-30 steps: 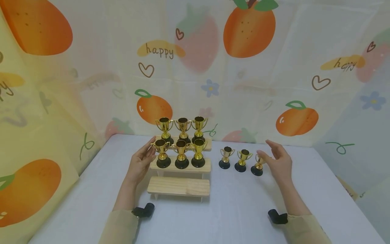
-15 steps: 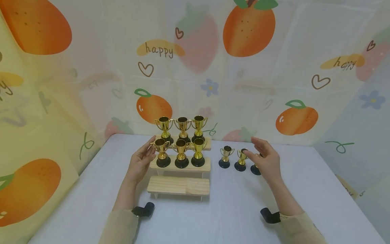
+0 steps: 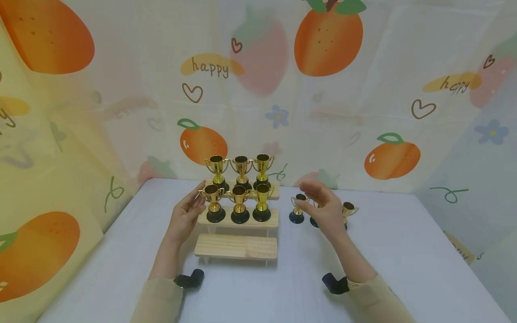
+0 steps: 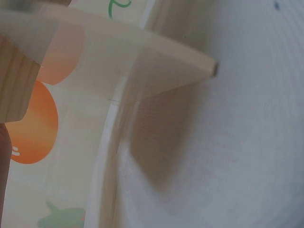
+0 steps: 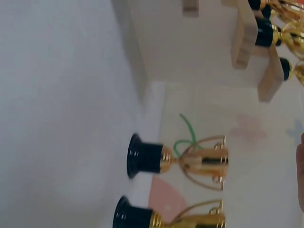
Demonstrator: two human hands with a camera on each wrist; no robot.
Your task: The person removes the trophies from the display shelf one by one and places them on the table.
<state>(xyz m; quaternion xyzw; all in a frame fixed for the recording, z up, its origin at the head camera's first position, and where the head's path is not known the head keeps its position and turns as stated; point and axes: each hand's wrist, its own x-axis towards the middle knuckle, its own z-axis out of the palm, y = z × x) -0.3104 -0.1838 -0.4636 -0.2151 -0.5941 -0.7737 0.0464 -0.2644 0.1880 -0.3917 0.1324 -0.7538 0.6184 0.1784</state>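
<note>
A translucent panel [image 4: 166,66] juts over white cloth [image 4: 251,142], its shadow [image 4: 161,137] falling below it. Under the panel's left part sits 1 wooden board end [image 4: 16,80]; farther below the panel are an orange print [image 4: 40,128] and 1 sliver of the left hand [image 4: 4,175].

- The word “happy” [image 3: 211,66] is handwritten in brown on the backdrop [image 3: 246,110], left of its centre.
- The second “happy” [image 3: 455,84] is written slantwise on the backdrop's right.
- Only a final “y” [image 3: 6,118] can be clearly read at the left edge.
</note>
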